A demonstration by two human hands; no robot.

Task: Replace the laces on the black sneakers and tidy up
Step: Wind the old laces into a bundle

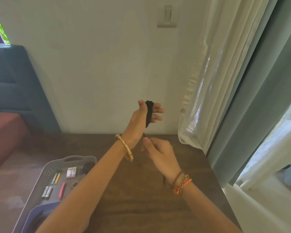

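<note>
Looks like the tidy-up part: a black lace (149, 113) is getting wound into a bundle around the left hand (142, 120). That hand is held up over the far edge of the table (141, 190), fingers straight and a bit spread, thumb up, with the coil wrapped across the palm and fingers. The right hand (158, 152) sits just below it, fingers curled in, and seems to be pinching the loose tail, though the strand there is thin and blurry, so I can't say for sure.

My take on doing this well: keep the left fingers stiff and evenly apart so the loops stay the same size, feed the tail with light tension, and lay each turn next to the last instead of piling up. Save a bit of tail to cinch the middle.

The coil's long axis runs nearly vertical, top end by the fingertips, bottom toward the wrist, leaning slightly left. Grey tray (49, 167) of small bits sits at the near left corner. No sneakers in view.
</note>
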